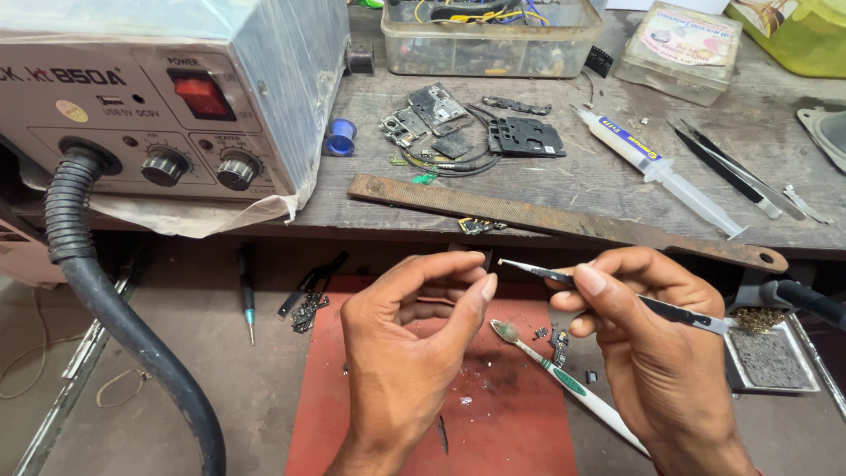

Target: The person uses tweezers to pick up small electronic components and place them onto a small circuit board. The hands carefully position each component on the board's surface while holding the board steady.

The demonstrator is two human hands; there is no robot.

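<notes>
Nearest us, our left hand [407, 353] curls with thumb and forefinger drawn toward each other; whatever sits between them is too small to make out, so we cannot tell whether that grip is clamped on a part or merely closed. Our right hand [656, 348] has its grip clamped on the tweezers [617, 295], thumb on top, well back from the tip. The pale tip points left, just short of the left thumbnail.

To do this well, we judge that we should keep both wrists low and steady, bring the tip in slowly, and let the left fingers turn the piece rather than chase it with the tool. Squeezing lightly seems wise, since a tiny part could spring away.

Below the right grip lies a toothbrush [564, 379] on the red mat [520, 432], bristles toward the left hand, with small dark chips [557, 342] just beside it. Right of the grip sits a metal tray [771, 357]. Above both hands, on the tabletop [564, 176], a long rusty file [555, 219], a syringe [661, 167] and phone boards [476, 128]; far left, the hot-air station [167, 97] and its hose [106, 308]
</notes>
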